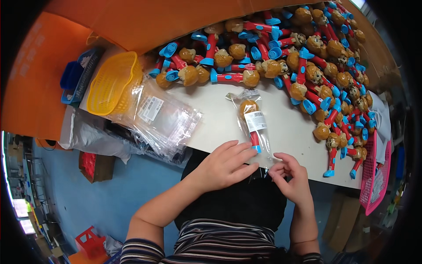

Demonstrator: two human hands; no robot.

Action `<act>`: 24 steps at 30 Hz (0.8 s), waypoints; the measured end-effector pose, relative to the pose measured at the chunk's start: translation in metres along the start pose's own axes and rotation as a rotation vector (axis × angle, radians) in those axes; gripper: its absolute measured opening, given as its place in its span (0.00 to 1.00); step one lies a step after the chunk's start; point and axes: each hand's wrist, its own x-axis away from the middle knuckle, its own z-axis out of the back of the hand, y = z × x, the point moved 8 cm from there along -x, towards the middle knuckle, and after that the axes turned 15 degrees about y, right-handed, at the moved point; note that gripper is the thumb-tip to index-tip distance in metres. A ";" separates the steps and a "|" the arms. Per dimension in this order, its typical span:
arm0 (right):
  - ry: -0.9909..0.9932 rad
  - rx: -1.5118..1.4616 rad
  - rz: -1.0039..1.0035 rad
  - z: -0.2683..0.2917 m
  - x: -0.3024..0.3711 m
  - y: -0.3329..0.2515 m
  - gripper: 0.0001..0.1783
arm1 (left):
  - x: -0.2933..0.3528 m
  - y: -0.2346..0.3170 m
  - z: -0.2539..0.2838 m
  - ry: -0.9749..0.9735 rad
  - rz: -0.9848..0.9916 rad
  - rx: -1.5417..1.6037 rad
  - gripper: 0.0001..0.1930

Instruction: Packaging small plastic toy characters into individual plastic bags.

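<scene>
A clear plastic bag [265,143] lies on the near part of the table. Inside it is a toy [249,107] with a rounded brown head, red stem and blue foot; a white printed label [256,121] crosses its middle. My left hand [226,165] rests with outstretched fingers over the bag's near end, fingertips by the blue foot. At the bag's near right corner, my right hand [291,177] is curled, thumb and fingers pinching the plastic edge. Part of that near end is hidden beneath my left fingers.
Many loose toys [303,66] are heaped across the back and right. Flat labelled clear bags [169,119] lie at left, against a yellow basket [115,83]. Blue baskets [81,75] stand beyond it. A pink basket [377,176] hangs at the right edge. Orange board [158,22] borders the back.
</scene>
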 end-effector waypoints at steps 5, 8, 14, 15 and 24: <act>-0.044 0.249 0.294 0.003 0.001 -0.018 0.30 | 0.009 0.002 0.004 -0.039 -0.006 -0.008 0.14; 0.083 0.459 0.613 0.005 0.001 -0.032 0.31 | 0.019 -0.003 0.008 -0.035 0.028 -0.018 0.17; 0.064 0.554 1.078 -0.005 0.009 -0.035 0.27 | 0.010 0.009 0.006 0.064 0.024 -0.048 0.19; 0.060 0.527 1.112 -0.006 0.010 -0.034 0.24 | 0.011 0.008 0.001 0.066 0.026 -0.054 0.19; -0.025 0.520 1.095 -0.012 0.000 -0.043 0.10 | 0.025 -0.004 0.003 0.045 0.059 0.124 0.13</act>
